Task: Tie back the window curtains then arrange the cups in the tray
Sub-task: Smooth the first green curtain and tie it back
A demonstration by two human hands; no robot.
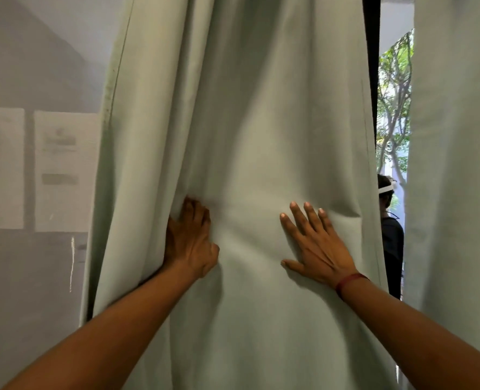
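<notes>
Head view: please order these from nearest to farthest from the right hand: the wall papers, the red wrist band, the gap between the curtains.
1. Red wrist band, on the wrist of the right hand.
2. Gap between the curtains, just to its right.
3. Wall papers, far left, beyond the left hand.

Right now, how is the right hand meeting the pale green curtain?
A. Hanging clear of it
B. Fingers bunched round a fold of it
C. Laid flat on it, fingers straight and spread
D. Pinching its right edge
C: the right hand lies flat against the curtain with fingers straight and spread, while the left hand is the one curled into a fold.
</notes>
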